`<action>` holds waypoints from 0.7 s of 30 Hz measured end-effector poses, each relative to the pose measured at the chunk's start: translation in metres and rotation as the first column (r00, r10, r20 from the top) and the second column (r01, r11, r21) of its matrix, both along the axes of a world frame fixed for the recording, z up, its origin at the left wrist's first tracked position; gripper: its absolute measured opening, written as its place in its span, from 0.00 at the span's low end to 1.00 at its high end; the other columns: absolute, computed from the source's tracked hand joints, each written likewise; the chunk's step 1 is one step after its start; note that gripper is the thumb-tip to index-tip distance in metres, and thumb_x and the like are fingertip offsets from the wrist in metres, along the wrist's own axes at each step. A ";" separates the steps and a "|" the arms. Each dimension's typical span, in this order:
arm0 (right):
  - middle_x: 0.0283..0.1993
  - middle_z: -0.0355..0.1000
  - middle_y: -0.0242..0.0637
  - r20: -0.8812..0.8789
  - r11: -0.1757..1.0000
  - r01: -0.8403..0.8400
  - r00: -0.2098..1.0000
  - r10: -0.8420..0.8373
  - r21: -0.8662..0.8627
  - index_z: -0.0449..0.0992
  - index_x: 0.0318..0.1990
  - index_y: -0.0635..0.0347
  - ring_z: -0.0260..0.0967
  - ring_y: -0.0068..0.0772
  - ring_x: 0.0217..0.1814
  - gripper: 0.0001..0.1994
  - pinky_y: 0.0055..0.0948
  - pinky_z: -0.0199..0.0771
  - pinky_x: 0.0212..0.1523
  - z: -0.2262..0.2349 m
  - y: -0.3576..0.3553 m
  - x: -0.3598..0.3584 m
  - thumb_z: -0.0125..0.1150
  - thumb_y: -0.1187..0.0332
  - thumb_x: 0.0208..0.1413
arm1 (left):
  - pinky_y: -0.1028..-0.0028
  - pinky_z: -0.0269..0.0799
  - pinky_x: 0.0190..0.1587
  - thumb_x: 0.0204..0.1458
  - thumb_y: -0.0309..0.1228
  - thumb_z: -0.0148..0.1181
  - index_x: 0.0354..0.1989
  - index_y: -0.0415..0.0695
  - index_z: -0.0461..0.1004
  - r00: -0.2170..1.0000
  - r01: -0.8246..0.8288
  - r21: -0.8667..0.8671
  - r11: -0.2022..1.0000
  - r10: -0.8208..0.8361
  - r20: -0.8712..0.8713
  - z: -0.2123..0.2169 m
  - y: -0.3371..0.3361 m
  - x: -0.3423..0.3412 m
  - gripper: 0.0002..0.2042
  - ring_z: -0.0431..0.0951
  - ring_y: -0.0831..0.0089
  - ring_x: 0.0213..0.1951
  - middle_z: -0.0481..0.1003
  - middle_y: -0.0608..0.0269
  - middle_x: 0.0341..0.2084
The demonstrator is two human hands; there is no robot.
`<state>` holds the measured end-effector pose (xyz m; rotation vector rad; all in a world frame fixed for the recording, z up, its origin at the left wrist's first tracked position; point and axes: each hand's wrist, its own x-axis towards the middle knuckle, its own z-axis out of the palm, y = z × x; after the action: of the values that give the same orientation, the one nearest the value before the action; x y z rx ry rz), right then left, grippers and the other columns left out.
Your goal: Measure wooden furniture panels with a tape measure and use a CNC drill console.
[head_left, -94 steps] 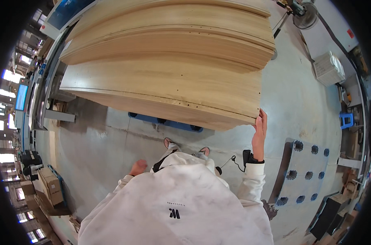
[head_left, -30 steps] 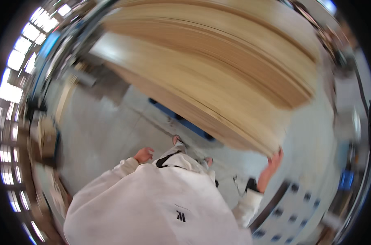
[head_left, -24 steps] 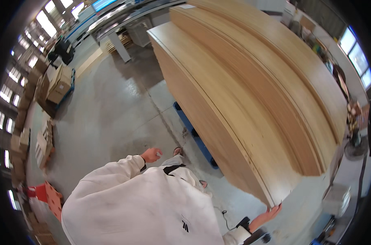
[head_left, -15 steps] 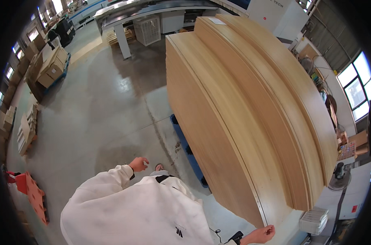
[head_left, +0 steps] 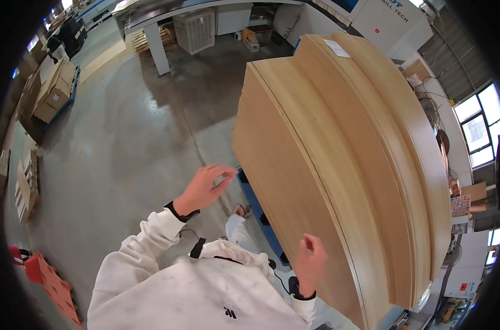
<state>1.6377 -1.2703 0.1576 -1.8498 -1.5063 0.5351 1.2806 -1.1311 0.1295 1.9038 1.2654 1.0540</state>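
Plywood stack (head_left: 349,165) sits at your right, a tall pile of large light-wood sheets on a blue pallet (head_left: 261,217) whose edge shows under the near corner, resting on the grey concrete floor (head_left: 123,143). Your right hand (head_left: 310,264) is up against the side face of the stack, low near its close end, fingers loosely curled, gripping nothing; contact with the wood looks likely but can't confirm. Your left hand (head_left: 205,186) is raised in the air just left of the stack's near corner, fingers partly spread, empty, not touching the wood. Hands well apart. A small white paper label (head_left: 336,48) lies on top of the stack at the far end. Beyond it: a white machine housing (head_left: 387,22), a grey workbench (head_left: 167,16) with a wire crate (head_left: 195,30) beside it. Cardboard boxes (head_left: 52,91) line the floor at far left, and a red pallet (head_left: 52,283) lies at lower left.
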 end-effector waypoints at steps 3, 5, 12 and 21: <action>0.42 0.82 0.44 -0.133 0.971 -0.236 0.964 0.230 -0.030 0.84 0.50 0.63 0.82 0.43 0.40 0.09 0.39 0.81 0.45 -0.022 0.065 -0.056 0.70 0.73 0.65 | 0.58 0.82 0.53 0.61 0.19 0.68 0.54 0.42 0.83 0.998 0.036 0.227 0.973 -0.046 0.038 0.096 0.045 -0.012 0.14 0.85 0.55 0.44 0.87 0.58 0.43; 0.41 0.82 0.44 -0.191 0.956 -0.294 0.940 0.284 -0.024 0.84 0.50 0.63 0.82 0.43 0.39 0.08 0.38 0.81 0.43 -0.037 0.116 -0.092 0.70 0.74 0.65 | 0.52 0.83 0.57 0.58 0.20 0.72 0.55 0.45 0.84 0.998 0.052 0.447 0.893 -0.057 -0.003 0.143 0.074 -0.027 0.16 0.85 0.54 0.43 0.86 0.58 0.43; 0.39 0.81 0.43 -0.245 0.872 -0.476 0.838 0.489 0.112 0.83 0.48 0.65 0.81 0.44 0.37 0.07 0.38 0.80 0.41 -0.028 0.303 -0.192 0.70 0.76 0.63 | 0.39 0.82 0.60 0.58 0.29 0.75 0.66 0.59 0.70 0.958 0.145 0.504 0.851 0.007 -0.287 0.300 0.156 -0.077 0.28 0.81 0.53 0.49 0.82 0.60 0.50; 0.35 0.80 0.42 -0.139 0.960 -0.217 0.960 0.243 0.177 0.84 0.46 0.64 0.81 0.42 0.34 0.06 0.37 0.79 0.38 -0.010 0.437 -0.256 0.70 0.79 0.63 | 0.45 0.85 0.52 0.52 0.21 0.76 0.45 0.46 0.84 0.991 0.127 0.608 0.784 -0.126 -0.045 0.163 0.362 -0.171 0.13 0.81 0.62 0.34 0.84 0.63 0.41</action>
<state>1.3818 -0.8329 0.1471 -1.4819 -1.6161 0.6354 1.1099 -0.7696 0.2926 2.4187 0.8228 1.5185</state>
